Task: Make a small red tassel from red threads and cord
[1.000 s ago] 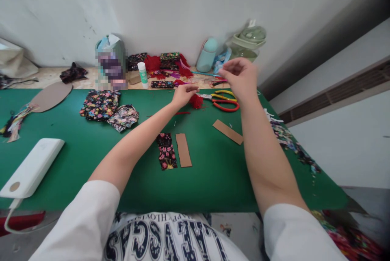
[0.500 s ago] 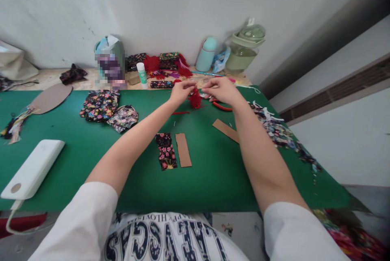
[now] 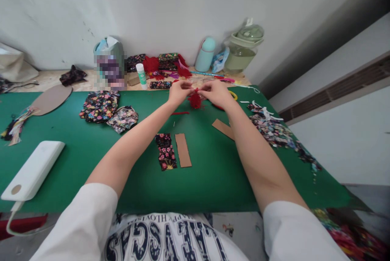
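Observation:
A small red tassel (image 3: 195,100) hangs between my two hands near the back of the green mat. My left hand (image 3: 180,92) pinches its top from the left. From the right, the fingers of my right hand (image 3: 213,92) are closed at the tassel's upper edge. Below lie a strip of flowered black fabric (image 3: 166,151) and a brown card strip (image 3: 183,150), side by side. Another card strip (image 3: 223,128) lies partly under my right forearm. Scissors with a yellow-lined handle (image 3: 233,95) are mostly hidden behind my right hand.
A white power bank (image 3: 33,169) with a cable lies left. Folded flowered fabrics (image 3: 100,106) and an oval board (image 3: 51,99) are beyond it. A glue stick (image 3: 141,76), a blue bottle (image 3: 205,55) and a green jug (image 3: 243,48) stand at the back. Fabric scraps (image 3: 271,127) lie right.
My right hand has moved left to the tassel, and its fingers have closed there. My left hand stays at the tassel. More of the scissors' yellow handle shows.

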Demonstrator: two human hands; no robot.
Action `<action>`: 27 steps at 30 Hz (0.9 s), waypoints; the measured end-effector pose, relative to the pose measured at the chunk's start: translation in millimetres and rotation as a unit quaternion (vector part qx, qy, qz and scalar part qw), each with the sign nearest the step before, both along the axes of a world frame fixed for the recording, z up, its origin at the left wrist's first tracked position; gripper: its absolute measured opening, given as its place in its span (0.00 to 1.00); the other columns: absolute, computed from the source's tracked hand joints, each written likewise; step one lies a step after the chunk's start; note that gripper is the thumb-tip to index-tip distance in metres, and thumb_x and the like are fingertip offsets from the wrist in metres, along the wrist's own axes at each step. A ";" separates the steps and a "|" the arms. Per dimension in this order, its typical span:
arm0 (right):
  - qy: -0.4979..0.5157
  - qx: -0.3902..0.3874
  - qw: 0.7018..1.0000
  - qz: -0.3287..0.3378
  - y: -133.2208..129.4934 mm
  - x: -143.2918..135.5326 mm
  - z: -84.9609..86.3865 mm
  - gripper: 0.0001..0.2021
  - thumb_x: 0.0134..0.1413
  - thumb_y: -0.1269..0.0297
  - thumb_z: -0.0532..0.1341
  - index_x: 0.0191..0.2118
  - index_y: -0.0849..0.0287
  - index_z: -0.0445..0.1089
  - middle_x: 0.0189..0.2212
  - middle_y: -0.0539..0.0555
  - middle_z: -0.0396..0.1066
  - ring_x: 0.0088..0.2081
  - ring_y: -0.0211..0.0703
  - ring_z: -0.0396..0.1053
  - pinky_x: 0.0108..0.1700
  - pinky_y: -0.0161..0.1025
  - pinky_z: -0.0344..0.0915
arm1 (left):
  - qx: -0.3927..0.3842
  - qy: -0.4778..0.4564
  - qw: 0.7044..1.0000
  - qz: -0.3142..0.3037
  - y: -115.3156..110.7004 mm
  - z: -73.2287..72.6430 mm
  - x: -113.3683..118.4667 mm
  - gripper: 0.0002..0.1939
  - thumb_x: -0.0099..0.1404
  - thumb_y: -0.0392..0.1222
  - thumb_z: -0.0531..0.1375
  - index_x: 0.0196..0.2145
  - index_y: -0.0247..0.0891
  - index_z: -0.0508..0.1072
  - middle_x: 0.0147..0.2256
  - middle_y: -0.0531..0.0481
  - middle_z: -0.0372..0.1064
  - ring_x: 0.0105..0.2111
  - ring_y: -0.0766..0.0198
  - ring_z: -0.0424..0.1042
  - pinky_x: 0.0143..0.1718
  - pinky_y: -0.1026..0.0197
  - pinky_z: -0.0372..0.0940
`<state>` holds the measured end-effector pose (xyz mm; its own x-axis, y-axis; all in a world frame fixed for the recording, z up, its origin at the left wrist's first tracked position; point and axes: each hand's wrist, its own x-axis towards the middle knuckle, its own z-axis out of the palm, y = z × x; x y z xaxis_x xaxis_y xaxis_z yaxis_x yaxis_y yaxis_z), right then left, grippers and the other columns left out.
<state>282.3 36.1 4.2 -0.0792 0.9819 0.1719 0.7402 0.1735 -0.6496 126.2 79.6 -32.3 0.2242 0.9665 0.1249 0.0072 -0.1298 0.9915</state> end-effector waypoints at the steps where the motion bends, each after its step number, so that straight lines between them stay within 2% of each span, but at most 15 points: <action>1: -0.012 0.005 1.000 -0.003 0.0 0.4 0.6 0.03 0.48 0.70 0.62 0.25 0.59 0.71 0.22 0.54 0.73 0.28 0.46 0.71 0.37 0.45 0.69 | 0.010 0.012 1.000 0.004 0.3 -0.5 0.4 0.09 0.51 0.28 0.65 0.32 0.32 0.74 0.30 0.44 0.76 0.32 0.61 0.76 0.41 0.55 0.72; 6: -0.083 0.036 0.996 -0.013 0.4 3.2 4.4 0.07 0.51 0.69 0.59 0.28 0.61 0.73 0.24 0.56 0.73 0.31 0.48 0.70 0.38 0.44 0.66 | 0.069 0.081 0.994 0.018 -0.4 -0.5 -0.5 0.05 0.52 0.31 0.65 0.28 0.34 0.73 0.27 0.47 0.75 0.30 0.63 0.75 0.39 0.58 0.70; 12: -0.193 0.049 0.980 -0.017 1.2 5.2 7.0 0.12 0.53 0.69 0.55 0.33 0.63 0.76 0.33 0.62 0.76 0.38 0.54 0.70 0.44 0.47 0.63 | 0.113 0.125 0.985 0.034 -3.8 3.4 -3.2 0.05 0.51 0.30 0.65 0.26 0.34 0.73 0.28 0.46 0.74 0.30 0.63 0.74 0.36 0.60 0.67; 18: -0.225 0.024 0.973 -0.051 2.0 2.9 4.4 0.14 0.54 0.70 0.54 0.38 0.66 0.77 0.38 0.67 0.76 0.43 0.59 0.70 0.48 0.49 0.63 | 0.155 0.166 0.973 0.030 -14.2 10.4 1.8 0.07 0.50 0.28 0.64 0.26 0.35 0.71 0.25 0.50 0.73 0.29 0.64 0.72 0.35 0.61 0.66; 22: -0.231 0.027 0.969 -0.083 6.9 13.8 -1.0 0.15 0.53 0.72 0.53 0.40 0.69 0.76 0.42 0.69 0.74 0.45 0.60 0.70 0.50 0.50 0.62 | 0.162 0.173 0.971 0.023 -17.7 12.8 -0.6 0.06 0.51 0.27 0.62 0.26 0.36 0.71 0.27 0.50 0.74 0.30 0.64 0.72 0.37 0.60 0.66; 27: -0.175 0.034 0.977 -0.118 13.9 31.0 -9.1 0.11 0.51 0.67 0.56 0.35 0.65 0.76 0.33 0.65 0.76 0.38 0.57 0.71 0.45 0.50 0.65 | 0.139 0.135 0.981 0.022 -11.2 11.6 -8.0 0.05 0.51 0.28 0.62 0.26 0.35 0.71 0.28 0.48 0.74 0.31 0.63 0.72 0.39 0.59 0.67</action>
